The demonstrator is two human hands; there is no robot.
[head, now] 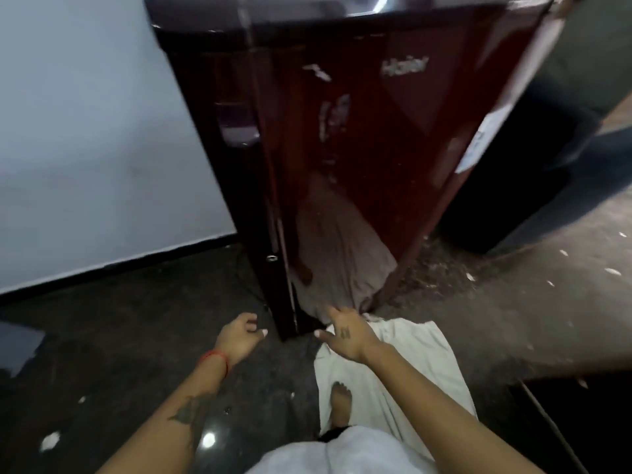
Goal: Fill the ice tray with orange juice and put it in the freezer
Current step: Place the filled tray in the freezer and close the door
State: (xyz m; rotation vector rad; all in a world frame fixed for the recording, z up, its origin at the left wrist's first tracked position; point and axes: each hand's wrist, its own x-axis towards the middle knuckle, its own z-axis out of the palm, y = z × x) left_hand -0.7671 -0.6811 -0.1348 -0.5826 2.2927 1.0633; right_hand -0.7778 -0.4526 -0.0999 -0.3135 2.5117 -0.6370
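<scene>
Both hands are empty: left hand (pixel 241 336) loosely curled, right hand (pixel 343 331) with fingers spread. Directly ahead stands the glossy maroon refrigerator (pixel 359 138), door closed, on dark speckled floor (pixel 119 343). White cloth (pixel 410 357) lies beneath the right hand.

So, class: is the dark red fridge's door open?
No, the glossy dark red fridge has its door shut flush, and both empty hands hang below it.

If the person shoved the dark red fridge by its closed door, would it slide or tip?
The fridge is a tall, boxy cabinet standing flat on the floor, so it is probably heavy and would resist a push. Its glossy door looks slippery for bare palms. Pushed high up, it might rock rather than slide.
</scene>
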